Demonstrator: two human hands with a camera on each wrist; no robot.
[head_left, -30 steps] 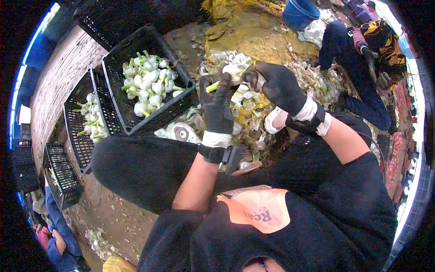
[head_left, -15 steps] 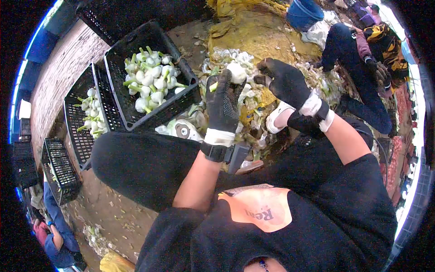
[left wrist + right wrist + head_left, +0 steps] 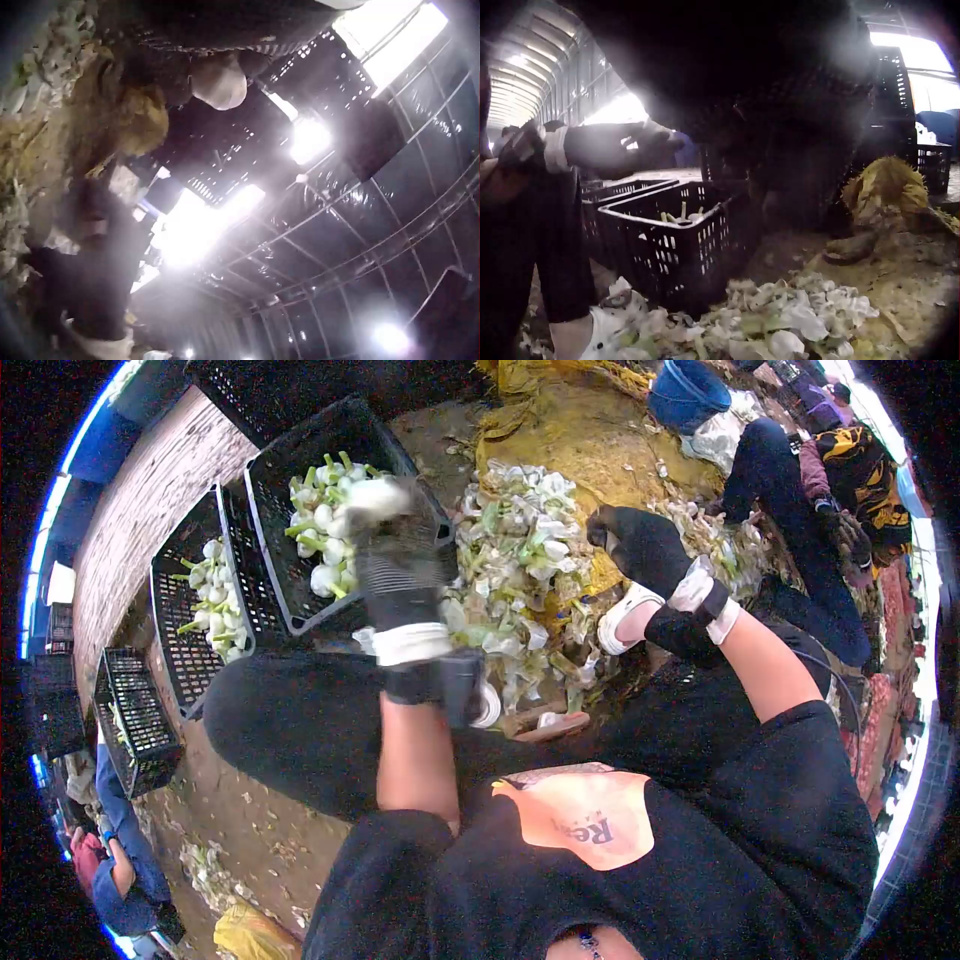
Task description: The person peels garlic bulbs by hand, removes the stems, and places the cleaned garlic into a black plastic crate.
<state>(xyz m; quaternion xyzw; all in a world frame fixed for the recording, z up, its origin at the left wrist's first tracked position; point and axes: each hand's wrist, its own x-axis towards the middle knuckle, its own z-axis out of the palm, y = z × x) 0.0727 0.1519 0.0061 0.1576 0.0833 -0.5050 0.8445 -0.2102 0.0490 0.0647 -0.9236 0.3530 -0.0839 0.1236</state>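
My black-gloved left hand (image 3: pixel 400 565) grips a white garlic bulb (image 3: pixel 378 500) near its fingertips, blurred by motion. It is over the near right side of a black crate (image 3: pixel 270 550) that holds a heap of garlic bulbs (image 3: pixel 325 525) with short green stems. In the left wrist view the bulb (image 3: pixel 219 82) pokes out beneath the dark glove. My right hand (image 3: pixel 645 548), also gloved, hangs loosely curled over the right side of a pile of garlic peelings (image 3: pixel 520 550), with nothing visible in it.
A second black crate (image 3: pixel 180 625) with garlic stands at the left, and a smaller crate (image 3: pixel 135 735) nearer. Yellow sacking (image 3: pixel 550 445) lies beyond the peelings, with a blue bucket (image 3: pixel 690 395) behind. Another gloved person (image 3: pixel 850 480) sits at the right.
My left hand has carried the garlic bulb leftward from the peelings to over the crate. The right hand has let go of the bulb and drawn slightly right.
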